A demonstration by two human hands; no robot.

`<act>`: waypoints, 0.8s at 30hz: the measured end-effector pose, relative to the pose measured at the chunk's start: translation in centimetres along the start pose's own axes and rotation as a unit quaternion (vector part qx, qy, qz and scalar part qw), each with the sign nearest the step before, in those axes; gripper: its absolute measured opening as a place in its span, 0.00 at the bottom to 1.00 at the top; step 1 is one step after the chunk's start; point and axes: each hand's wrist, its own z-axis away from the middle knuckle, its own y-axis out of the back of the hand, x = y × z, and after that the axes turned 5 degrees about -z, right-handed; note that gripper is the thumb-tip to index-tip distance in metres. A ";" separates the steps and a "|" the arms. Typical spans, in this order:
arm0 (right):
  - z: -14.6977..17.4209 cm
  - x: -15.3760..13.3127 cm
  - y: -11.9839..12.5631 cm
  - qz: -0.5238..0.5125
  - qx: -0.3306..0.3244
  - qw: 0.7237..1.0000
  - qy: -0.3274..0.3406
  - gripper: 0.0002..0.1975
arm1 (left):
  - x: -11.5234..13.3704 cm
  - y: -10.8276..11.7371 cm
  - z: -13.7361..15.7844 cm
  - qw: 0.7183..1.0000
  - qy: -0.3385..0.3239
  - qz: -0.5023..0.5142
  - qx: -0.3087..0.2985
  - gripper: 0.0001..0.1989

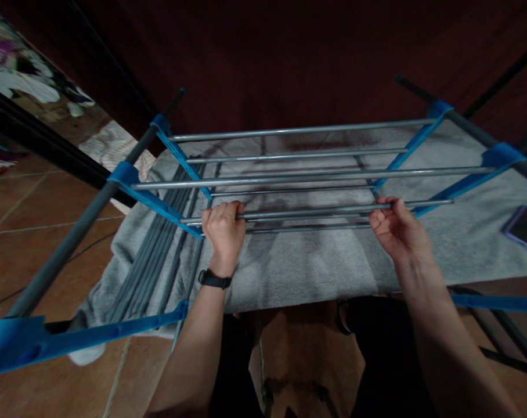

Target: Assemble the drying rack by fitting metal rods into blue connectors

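A grey metal rod (pixel 307 212) runs crosswise in front of me, held near both ends. My left hand (pixel 223 229) is closed round it at the left, with a dark band on the wrist. Toward the rod's right end, my right hand (pixel 396 226) grips it palm up between thumb and fingers. Around the hands stands a rack frame of grey tubes (pixel 83 238) and blue plastic brackets (pixel 152 203). Several crossbars (pixel 311 177) span between the left brackets and the right blue bracket (pixel 459 180). The held rod's ends overlap the front brackets; contact there is unclear.
Several loose grey rods (pixel 152 249) lie at the left on a grey cloth (pixel 298 273). A phone (pixel 524 227) rests on the cloth's right side. Lower left, a blue bracket (pixel 111 334) sticks out. Tiled floor (pixel 28 232) and piled fabric (pixel 24 81) show at the left.
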 end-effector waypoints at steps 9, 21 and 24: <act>-0.2 0.2 0.1 0.010 0.013 1.000 -0.005 0.06 | 0.2 0.2 -0.1 1.000 0.013 0.010 -0.019 0.11; 0.6 -0.3 -0.9 -0.015 -0.012 1.000 -0.010 0.04 | 0.0 -0.2 0.0 1.000 0.016 0.007 -0.003 0.11; 0.6 -0.3 -0.8 -0.013 -0.005 1.000 -0.003 0.04 | 0.0 -0.2 0.0 1.000 0.010 0.002 0.006 0.11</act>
